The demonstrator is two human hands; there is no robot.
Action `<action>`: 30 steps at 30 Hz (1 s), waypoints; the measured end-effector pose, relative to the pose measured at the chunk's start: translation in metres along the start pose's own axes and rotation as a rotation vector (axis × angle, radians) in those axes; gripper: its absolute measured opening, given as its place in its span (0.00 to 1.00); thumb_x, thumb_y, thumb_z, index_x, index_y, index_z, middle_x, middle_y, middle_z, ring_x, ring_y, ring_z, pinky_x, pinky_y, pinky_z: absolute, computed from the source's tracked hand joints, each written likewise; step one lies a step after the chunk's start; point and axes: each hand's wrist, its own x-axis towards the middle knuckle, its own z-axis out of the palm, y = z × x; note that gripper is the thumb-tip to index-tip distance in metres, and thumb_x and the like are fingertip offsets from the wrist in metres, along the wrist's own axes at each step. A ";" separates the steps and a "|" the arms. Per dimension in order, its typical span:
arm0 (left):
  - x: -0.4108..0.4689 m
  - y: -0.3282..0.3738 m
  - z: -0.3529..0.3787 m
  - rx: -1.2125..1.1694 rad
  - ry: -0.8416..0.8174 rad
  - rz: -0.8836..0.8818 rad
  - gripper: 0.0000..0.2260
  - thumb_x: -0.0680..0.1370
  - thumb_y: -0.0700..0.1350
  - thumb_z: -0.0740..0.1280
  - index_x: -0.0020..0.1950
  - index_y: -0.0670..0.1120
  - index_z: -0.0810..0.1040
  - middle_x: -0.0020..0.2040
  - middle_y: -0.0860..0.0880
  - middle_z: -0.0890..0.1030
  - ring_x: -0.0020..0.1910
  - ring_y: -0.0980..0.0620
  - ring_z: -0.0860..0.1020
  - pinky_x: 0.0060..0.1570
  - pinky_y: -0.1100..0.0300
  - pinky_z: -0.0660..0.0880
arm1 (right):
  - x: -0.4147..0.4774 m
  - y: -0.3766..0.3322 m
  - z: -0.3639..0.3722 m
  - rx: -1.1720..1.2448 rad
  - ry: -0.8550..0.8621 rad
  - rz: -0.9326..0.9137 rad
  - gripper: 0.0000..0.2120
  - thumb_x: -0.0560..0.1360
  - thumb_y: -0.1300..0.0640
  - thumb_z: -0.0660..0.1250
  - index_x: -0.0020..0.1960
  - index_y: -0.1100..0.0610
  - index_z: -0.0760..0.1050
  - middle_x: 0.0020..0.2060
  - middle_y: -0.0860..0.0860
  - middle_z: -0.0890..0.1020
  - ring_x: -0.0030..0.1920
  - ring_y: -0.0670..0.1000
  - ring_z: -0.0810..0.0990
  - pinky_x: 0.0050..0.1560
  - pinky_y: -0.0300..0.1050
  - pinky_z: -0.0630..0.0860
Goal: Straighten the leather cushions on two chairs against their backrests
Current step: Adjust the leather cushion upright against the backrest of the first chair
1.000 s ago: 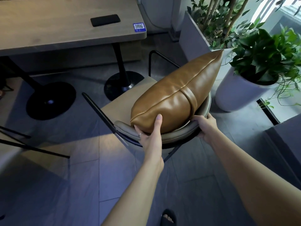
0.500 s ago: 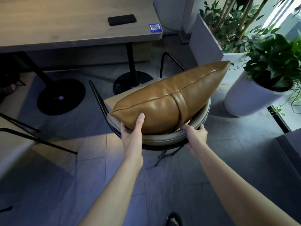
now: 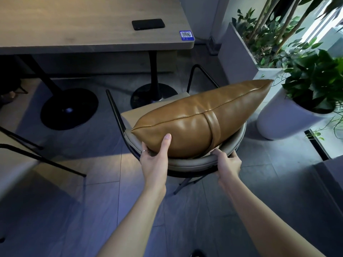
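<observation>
Against the curved backrest (image 3: 187, 162) of a chair, tan leather cushion (image 3: 202, 119) stood on edge, gripped at its near end by the left hand (image 3: 155, 159), backrest clasped by the right hand (image 3: 227, 162), blue QR sticker (image 3: 186, 35), writing unreadable, and black phone (image 3: 148, 24) seen on the table (image 3: 74, 25).

Left fingers (image 3: 143, 147) behind cushion (image 3: 200, 117)

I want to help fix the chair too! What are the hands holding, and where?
The left hand grips the brown leather cushion at its near left end, thumb on top. The right hand holds the chair's curved backrest rim.
</observation>
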 end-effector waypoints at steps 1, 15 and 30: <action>0.001 0.000 0.000 0.000 -0.002 0.004 0.27 0.69 0.62 0.77 0.65 0.61 0.72 0.55 0.65 0.80 0.53 0.68 0.75 0.45 0.70 0.68 | 0.001 0.001 0.001 0.004 -0.008 0.000 0.25 0.49 0.47 0.71 0.46 0.53 0.81 0.37 0.51 0.85 0.40 0.57 0.82 0.42 0.55 0.82; 0.052 0.037 -0.028 0.013 0.006 0.029 0.39 0.58 0.67 0.78 0.67 0.59 0.76 0.60 0.61 0.82 0.59 0.60 0.79 0.67 0.52 0.72 | -0.031 -0.003 0.050 0.007 -0.069 0.005 0.44 0.65 0.47 0.74 0.80 0.49 0.68 0.71 0.54 0.80 0.67 0.60 0.79 0.67 0.62 0.78; 0.145 0.095 -0.070 0.021 -0.011 0.037 0.41 0.59 0.66 0.78 0.70 0.56 0.76 0.60 0.59 0.83 0.59 0.57 0.80 0.63 0.51 0.76 | -0.049 0.002 0.157 -0.039 -0.084 0.073 0.49 0.73 0.45 0.73 0.85 0.45 0.48 0.77 0.58 0.68 0.59 0.62 0.75 0.56 0.54 0.70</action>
